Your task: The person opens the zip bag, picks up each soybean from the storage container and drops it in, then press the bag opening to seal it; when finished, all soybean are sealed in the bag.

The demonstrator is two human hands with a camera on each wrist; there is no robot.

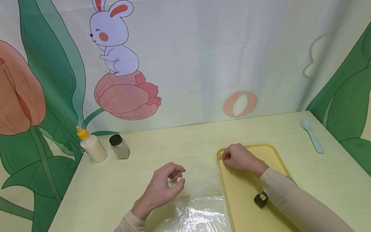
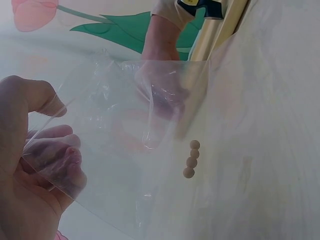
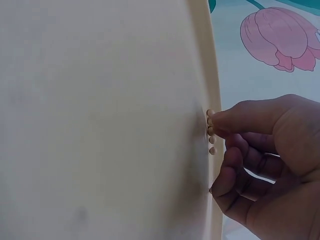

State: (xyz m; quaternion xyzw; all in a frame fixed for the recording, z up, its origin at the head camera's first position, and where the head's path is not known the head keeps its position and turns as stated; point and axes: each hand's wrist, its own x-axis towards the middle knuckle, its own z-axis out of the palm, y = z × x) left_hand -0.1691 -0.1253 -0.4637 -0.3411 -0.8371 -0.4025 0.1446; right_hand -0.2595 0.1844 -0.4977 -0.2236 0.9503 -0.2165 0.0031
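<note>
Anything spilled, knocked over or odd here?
Nothing stands out. Bottle and jar stand upright, the spoon lies flat, and the small balls by the right hand sit at the edge of the tray. Four more balls form a row at the clear plastic.

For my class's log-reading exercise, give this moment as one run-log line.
left hand: holds clear plastic | right hand: fingers at small balls along edge of yellow tray | blue spoon: on table, right of tray
</note>
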